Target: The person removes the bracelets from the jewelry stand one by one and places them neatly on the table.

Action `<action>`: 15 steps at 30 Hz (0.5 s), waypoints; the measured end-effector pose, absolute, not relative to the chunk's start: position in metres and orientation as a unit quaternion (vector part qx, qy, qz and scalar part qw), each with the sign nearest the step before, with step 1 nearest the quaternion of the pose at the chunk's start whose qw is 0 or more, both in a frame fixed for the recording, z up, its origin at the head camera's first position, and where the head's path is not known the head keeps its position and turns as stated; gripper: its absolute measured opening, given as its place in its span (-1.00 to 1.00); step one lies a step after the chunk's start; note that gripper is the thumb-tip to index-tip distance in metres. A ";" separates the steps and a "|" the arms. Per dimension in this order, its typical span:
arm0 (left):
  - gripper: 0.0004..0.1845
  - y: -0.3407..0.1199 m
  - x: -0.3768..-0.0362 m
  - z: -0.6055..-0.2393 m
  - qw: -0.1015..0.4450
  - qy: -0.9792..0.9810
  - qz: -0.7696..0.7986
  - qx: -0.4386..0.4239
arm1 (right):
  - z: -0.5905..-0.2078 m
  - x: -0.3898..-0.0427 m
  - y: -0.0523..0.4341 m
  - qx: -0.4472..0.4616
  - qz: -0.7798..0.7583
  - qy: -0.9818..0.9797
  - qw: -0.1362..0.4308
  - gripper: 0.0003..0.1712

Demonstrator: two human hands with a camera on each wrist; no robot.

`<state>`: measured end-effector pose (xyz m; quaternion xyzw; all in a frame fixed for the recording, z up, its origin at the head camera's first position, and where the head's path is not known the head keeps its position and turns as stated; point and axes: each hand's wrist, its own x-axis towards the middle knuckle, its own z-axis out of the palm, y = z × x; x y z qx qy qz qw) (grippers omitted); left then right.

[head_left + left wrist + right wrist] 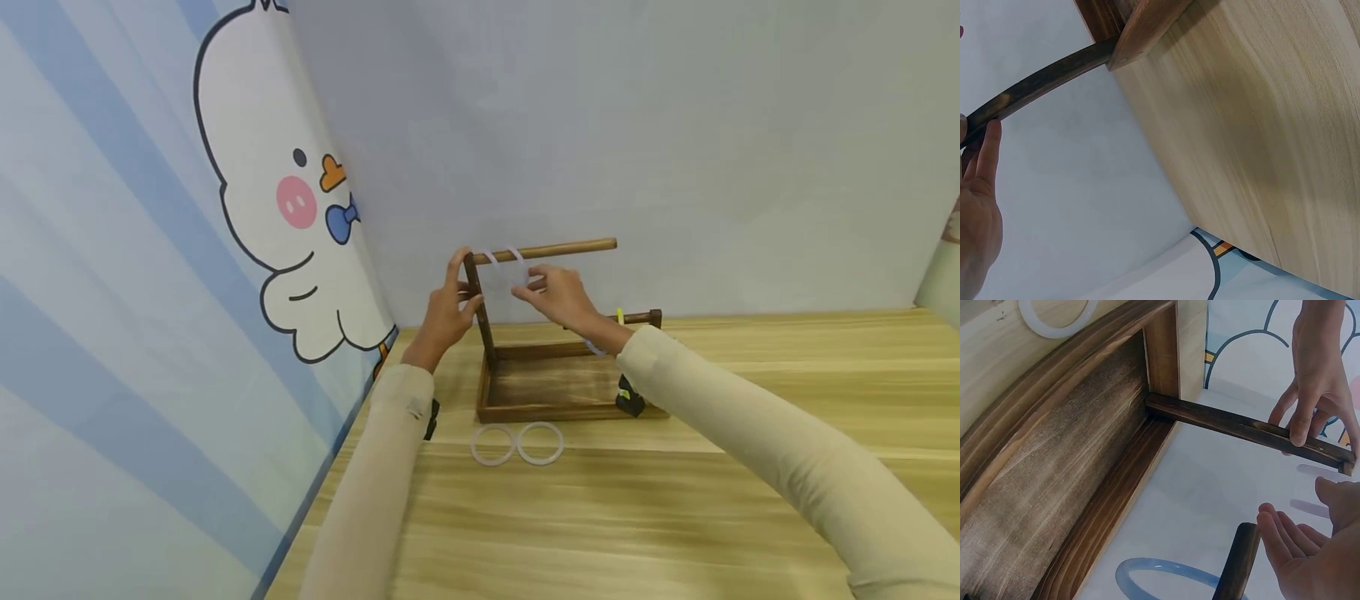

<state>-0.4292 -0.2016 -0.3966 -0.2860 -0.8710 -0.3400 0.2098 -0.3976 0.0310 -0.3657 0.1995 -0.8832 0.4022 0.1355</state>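
Note:
A dark wooden rack [573,412] stands on the table, with a tray base, a tall post [482,312] at its left and a rod [573,248] running right from the post's top. My left hand [447,312] grips the post near its top, thumb on one side and fingers on the other. Two pale rings hang on the upper rod: one ring [490,257] near the post, the other ring [517,253] a little further right. Right at this second ring is my right hand [558,293], thumb and fingers spread apart in the right wrist view.
Two more pale rings, a left ring [473,448] and a right ring [540,462], lie before the rack. A lower rod [639,317] carries a yellow ring [620,314] and a blue ring [1124,575]. A grey wall [712,167] rises behind; a printed curtain [187,333] borders the left.

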 end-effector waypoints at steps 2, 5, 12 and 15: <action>-0.11 -0.201 -0.429 -0.395 0.211 -0.871 -0.338 -0.287 | -0.364 -0.399 0.031 0.201 0.404 -0.881 0.142 -0.36; -0.12 -0.201 -0.429 -0.394 0.215 -0.870 -0.336 -0.289 | -0.361 -0.400 0.029 0.206 0.410 -0.876 0.149 -0.37; -0.10 -0.200 -0.430 -0.395 0.216 -0.867 -0.344 -0.289 | -0.359 -0.401 0.022 0.218 0.436 -0.859 0.152 -0.57; -0.10 -0.201 -0.429 -0.395 0.220 -0.867 -0.341 -0.289 | -0.358 -0.403 0.021 0.221 0.445 -0.855 0.148 -0.62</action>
